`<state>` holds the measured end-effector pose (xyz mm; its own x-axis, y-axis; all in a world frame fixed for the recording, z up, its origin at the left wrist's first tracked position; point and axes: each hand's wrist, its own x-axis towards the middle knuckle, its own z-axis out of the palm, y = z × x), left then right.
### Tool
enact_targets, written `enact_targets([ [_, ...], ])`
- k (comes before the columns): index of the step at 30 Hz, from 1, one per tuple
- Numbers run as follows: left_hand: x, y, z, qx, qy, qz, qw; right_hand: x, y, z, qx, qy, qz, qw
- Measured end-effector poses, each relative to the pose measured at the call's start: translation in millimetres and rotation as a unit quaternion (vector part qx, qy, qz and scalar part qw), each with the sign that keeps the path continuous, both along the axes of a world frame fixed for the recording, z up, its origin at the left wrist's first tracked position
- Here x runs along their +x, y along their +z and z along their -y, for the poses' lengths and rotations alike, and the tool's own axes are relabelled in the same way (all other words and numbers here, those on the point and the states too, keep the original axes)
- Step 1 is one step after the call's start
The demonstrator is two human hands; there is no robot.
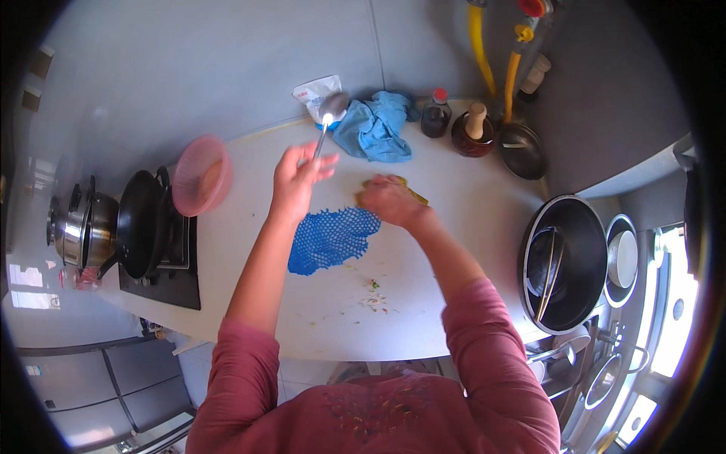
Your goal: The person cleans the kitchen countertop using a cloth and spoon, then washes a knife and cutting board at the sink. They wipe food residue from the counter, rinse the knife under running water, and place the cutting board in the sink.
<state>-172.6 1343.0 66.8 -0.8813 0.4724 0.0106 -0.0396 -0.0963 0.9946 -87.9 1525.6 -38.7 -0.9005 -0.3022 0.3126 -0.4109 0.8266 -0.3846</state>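
My left hand (pixel 296 177) is raised over the white countertop (pixel 255 306), gripping a metal spoon (pixel 324 133) by its handle, bowl end up. Slightly blurred, my right hand (pixel 390 200) presses on a yellow-green cloth or sponge (pixel 418 196) on the counter, its fingers covering most of it. A blue mesh mat (pixel 332 241) lies flat between my forearms, just below and left of the right hand. Small food scraps (pixel 374 299) are scattered on the counter nearer my body.
A blue cloth (pixel 377 127), a white packet (pixel 317 93), a red-capped bottle (pixel 436 116) and a mortar with pestle (pixel 473 136) line the back wall. Leftward are a pink plastic basket (pixel 198 176) and a black wok (pixel 139 227). A large black basin (pixel 590 249) stands right.
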Motion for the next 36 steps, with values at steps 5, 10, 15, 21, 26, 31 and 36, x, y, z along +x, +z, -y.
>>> enact_targets([
  [5,65,-45,100,-0.043,0.067,0.063,0.995,46,33,-34,0.006,-0.052,0.169,0.984],
  [10,121,-51,128,-0.052,0.146,0.137,0.978,26,-4,-17,-0.181,-0.101,0.015,0.978],
  [15,170,-60,187,-0.058,0.202,0.185,0.960,84,-10,20,-0.150,-0.023,0.041,0.988],
  [21,199,-48,238,-0.093,0.217,0.219,0.947,100,30,59,-0.240,0.015,0.067,0.968],
  [26,207,-39,245,-0.102,0.204,0.229,0.946,56,-1,95,-0.260,0.006,0.051,0.964],
  [31,216,-40,258,-0.094,0.221,0.246,0.939,103,-10,110,-0.214,0.107,0.074,0.968],
  [36,217,-42,254,-0.103,0.202,0.261,0.938,153,35,80,-0.297,0.069,0.142,0.942],
])
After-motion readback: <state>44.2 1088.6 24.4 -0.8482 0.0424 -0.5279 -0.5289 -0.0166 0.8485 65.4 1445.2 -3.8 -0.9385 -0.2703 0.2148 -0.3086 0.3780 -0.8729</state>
